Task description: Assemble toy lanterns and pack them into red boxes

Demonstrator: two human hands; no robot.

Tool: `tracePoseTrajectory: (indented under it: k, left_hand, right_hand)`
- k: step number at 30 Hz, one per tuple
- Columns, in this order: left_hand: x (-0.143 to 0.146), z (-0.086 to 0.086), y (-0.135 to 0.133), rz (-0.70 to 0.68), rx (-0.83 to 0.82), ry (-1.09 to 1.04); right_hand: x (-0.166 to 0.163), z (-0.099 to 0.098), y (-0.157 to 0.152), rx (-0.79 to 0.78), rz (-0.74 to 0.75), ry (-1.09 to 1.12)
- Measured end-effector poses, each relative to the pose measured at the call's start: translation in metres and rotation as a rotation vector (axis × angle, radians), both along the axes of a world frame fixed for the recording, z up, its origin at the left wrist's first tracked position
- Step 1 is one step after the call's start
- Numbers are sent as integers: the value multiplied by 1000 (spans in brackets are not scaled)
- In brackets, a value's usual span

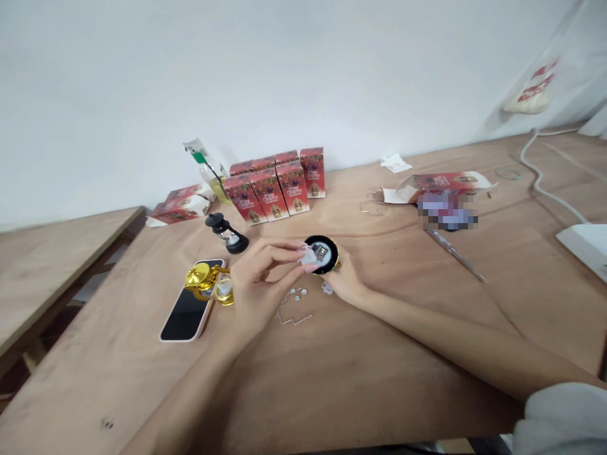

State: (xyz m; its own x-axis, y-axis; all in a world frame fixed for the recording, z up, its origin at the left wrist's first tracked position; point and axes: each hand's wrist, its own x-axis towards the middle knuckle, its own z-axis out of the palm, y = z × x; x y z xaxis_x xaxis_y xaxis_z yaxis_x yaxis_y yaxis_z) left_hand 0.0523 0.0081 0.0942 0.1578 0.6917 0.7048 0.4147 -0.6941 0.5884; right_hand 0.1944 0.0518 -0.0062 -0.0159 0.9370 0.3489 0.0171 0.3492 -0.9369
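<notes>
While the left hand pinches the white cover, the right hand, partly hidden, grips the lantern base above the tabletop's middle, near side of the red boxes; presumably light, stiff and smooth, hold by its rim

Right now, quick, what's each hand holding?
Left hand: closed, pinching a small white piece between thumb and fingers.
Right hand: closed, holding the lantern, underside showing.
</notes>
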Motion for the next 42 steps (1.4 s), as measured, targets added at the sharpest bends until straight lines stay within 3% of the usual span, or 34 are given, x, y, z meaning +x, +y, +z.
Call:
tracePoseTrajectory:
  k: [6, 9, 13, 23, 31, 34, 37, 39, 42]
  left_hand:
    - [2, -9, -3, 63, 361, 392]
    - [1, -17, 0, 38, 449, 510]
    - [3, -21, 3, 48, 463, 520]
    - [11, -13, 1, 55, 452, 400]
    - [11, -7, 3, 112, 412, 426]
    - [11, -2, 3, 126, 266, 356]
    - [10, 2, 3, 113, -42, 168]
    - [8, 3, 4, 32, -309, 16]
    - [6, 1, 2, -198, -684, -150]
  right_hand:
    - [0, -1, -1, -15, -23, -1]
    - [0, -2, 0, -7, -27, 9]
    - [0, -3, 0, 4, -26, 5]
    - [-1, -3, 0, 45, -39, -32]
    - [-1, -3, 0, 21, -41, -26]
    - [0, -1, -1, 45, -21, -54]
    - [1, 4, -4, 116, -5, -86]
    - [3, 8, -6, 158, 13, -108]
    - [6, 13, -10, 213, 44, -143]
